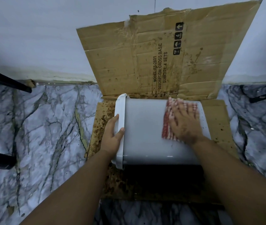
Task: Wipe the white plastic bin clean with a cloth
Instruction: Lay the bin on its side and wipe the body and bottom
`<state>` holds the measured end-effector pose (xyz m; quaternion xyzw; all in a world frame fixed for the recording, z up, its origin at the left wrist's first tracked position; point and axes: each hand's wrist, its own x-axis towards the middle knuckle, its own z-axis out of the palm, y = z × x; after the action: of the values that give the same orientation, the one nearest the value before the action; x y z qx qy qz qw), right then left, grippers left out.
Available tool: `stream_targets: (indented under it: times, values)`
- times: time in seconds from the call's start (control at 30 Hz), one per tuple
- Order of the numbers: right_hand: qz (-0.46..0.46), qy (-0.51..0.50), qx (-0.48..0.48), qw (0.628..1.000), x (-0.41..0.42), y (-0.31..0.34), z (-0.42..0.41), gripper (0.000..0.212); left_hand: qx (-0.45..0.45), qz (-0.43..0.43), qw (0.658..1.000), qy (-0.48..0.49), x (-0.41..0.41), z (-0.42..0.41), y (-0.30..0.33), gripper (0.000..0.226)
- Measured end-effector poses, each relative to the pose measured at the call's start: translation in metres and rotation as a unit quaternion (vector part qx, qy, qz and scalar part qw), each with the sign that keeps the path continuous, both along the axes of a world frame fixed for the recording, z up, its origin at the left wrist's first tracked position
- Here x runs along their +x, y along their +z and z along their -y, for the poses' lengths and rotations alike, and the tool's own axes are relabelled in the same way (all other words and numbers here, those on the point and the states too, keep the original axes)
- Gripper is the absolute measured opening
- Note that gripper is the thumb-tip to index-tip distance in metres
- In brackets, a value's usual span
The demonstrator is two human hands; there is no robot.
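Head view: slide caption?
Left hand grips the white plastic bin's rim while right hand presses a red-and-white cloth on its side.

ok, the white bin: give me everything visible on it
The white plastic bin lies on its side on stained cardboard, its rimmed mouth toward the left, its base toward the right. The walls look smooth, glossy and mostly clean; the corners are rounded. The left hand grips the thick rim, thumb on the upper side. The right hand presses a red-and-white cloth flat on the upturned side, near the base. The inside is out of view.
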<state>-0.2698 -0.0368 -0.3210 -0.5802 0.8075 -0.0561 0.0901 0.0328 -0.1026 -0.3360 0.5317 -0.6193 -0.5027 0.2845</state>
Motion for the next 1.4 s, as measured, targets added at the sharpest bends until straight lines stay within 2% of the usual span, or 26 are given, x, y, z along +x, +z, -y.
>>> stream_targets:
  times: [0.1, 0.17, 0.4, 0.57, 0.7, 0.83, 0.97, 1.1, 1.23, 1.33, 1.4]
  values:
    - [0.001, -0.096, 0.013, 0.995, -0.003, -0.002, 0.029, 0.067, 0.001, 0.002, 1.0, -0.001, 0.0, -0.001, 0.001, 0.05]
    - [-0.008, -0.099, 0.029, 0.995, 0.018, -0.002, 0.052, 0.067, -0.003, -0.001, 1.0, 0.002, 0.0, 0.0, 0.0, 0.051]
    - [-0.007, 0.104, 0.003, 0.995, 0.116, 0.008, 0.116, 0.056, -0.032, -0.001, 0.999, -0.001, 0.0, 0.005, -0.01, 0.061]
    - [0.002, 0.15, -0.019, 0.989, 0.083, 0.007, 0.12, 0.053, -0.025, -0.006, 1.0, -0.001, 0.0, 0.005, -0.012, 0.067]
    - [0.012, 0.089, 0.0, 0.996, 0.02, 0.005, 0.103, 0.053, -0.016, -0.007, 1.0, 0.002, 0.0, 0.005, -0.011, 0.067]
    - [-0.007, 0.029, 0.026, 0.999, -0.053, 0.003, 0.067, 0.059, -0.008, -0.009, 1.0, 0.002, 0.0, 0.004, -0.01, 0.066]
    - [0.016, 0.063, 0.007, 0.998, -0.095, 0.001, 0.033, 0.08, -0.004, -0.008, 1.0, 0.002, 0.0, 0.003, -0.009, 0.07]
    - [-0.005, 0.079, 0.036, 0.996, -0.097, -0.001, 0.023, 0.077, -0.003, 0.002, 1.0, 0.0, -0.002, 0.001, -0.004, 0.07]
    - [-0.02, 0.043, 0.046, 0.998, -0.08, 0.0, 0.034, 0.075, 0.008, 0.001, 1.0, 0.002, -0.002, 0.001, 0.0, 0.072]
    - [-0.015, 0.041, 0.035, 0.998, -0.04, 0.005, 0.053, 0.06, 0.007, 0.003, 1.0, 0.005, -0.004, -0.001, 0.001, 0.068]
    - [-0.017, 0.076, 0.027, 0.997, 0.001, 0.006, 0.069, 0.061, 0.008, 0.004, 1.0, 0.008, -0.004, -0.001, 0.003, 0.07]
